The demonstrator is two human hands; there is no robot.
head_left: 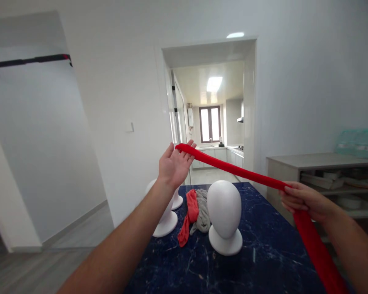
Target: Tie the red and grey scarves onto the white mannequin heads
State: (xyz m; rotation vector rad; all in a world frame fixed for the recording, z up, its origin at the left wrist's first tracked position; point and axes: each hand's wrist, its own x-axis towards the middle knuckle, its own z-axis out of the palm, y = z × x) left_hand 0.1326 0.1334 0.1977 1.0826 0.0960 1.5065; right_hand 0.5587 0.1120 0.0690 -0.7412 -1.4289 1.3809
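A long red scarf (233,166), folded into a narrow band, stretches between my two hands above the table. My left hand (175,166) is raised with its palm showing and its fingers extended. One end of the scarf lies across those fingers. Closed around the band farther along is my right hand (303,200), and the rest of the scarf hangs below it toward the bottom right. Beneath the stretched part, a white foam mannequin head (224,210) stands upright, touched by neither hand.
On the dark blue marbled table (263,237) lie a coral scarf (192,208) and a grey scarf (203,212). More white mannequin heads (165,222) stand at the left, partly hidden by my left arm. A grey shelf unit (294,161) is at the right. Beyond the table, a doorway opens onto a kitchen.
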